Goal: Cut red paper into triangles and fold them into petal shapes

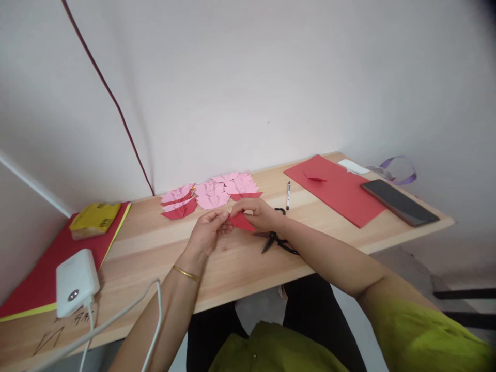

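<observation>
A small piece of red paper [243, 222] is held between my two hands above the middle of the table. My left hand [209, 231] pinches its left end with thumb and forefinger. From above and the right, my right hand [259, 214] grips the same paper, its fingers bent over it. Black scissors [272, 238] lie with blades apart under my right wrist, partly covered by it. Just behind my hands, several pink paper cutouts [213, 195] with jagged edges lie in a group, together with red ones [182, 210].
A pen [288, 195] lies right of the cutouts. Red sheets [341, 194] carry a small red scrap [315, 179], beside a phone [401, 201]. At left, a white power bank [77, 281] with a cable and a yellow packet [95, 219] rest on dark red sheets [39, 279].
</observation>
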### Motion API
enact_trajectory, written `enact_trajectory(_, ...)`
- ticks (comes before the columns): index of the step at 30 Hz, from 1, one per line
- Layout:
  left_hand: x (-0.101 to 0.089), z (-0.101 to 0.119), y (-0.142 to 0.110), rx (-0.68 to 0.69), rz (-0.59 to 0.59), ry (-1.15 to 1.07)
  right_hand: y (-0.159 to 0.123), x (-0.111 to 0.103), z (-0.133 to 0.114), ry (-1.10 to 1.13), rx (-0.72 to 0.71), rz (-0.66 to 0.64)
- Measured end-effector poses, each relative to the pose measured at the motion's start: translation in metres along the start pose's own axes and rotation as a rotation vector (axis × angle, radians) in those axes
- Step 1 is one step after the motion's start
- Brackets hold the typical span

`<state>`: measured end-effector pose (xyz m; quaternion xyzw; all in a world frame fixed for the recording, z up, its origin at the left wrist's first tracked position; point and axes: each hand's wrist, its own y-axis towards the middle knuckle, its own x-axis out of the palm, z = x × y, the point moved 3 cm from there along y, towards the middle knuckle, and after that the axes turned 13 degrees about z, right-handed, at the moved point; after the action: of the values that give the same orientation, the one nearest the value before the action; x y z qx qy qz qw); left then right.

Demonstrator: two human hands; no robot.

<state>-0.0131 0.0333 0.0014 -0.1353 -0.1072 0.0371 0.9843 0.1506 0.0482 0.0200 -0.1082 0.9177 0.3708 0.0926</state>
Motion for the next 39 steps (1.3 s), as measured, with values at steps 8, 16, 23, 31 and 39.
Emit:
enact_trajectory(8, 0.001, 0.003, -0.003, -0.071, -0.007, -0.057, -0.001, 0.005, 0.001, -0.134, -0.128, -0.061)
enact_trajectory(16, 0.001, 0.006, -0.002, -0.008, 0.002, -0.188, -0.002, 0.002, -0.006, -0.3, -0.17, 0.074)
enact_trajectory(23, 0.002, 0.013, -0.003, -0.031, -0.027, -0.333, -0.004, 0.008, -0.005, -0.211, -0.174, -0.013)
enact_trajectory(31, 0.008, 0.011, -0.008, -0.148, -0.182, -0.322, -0.008, 0.005, -0.008, -0.178, -0.209, 0.007)
enact_trajectory(39, 0.007, 0.007, -0.01, -0.131, -0.162, -0.26, -0.006, 0.002, -0.013, -0.101, -0.123, -0.032)
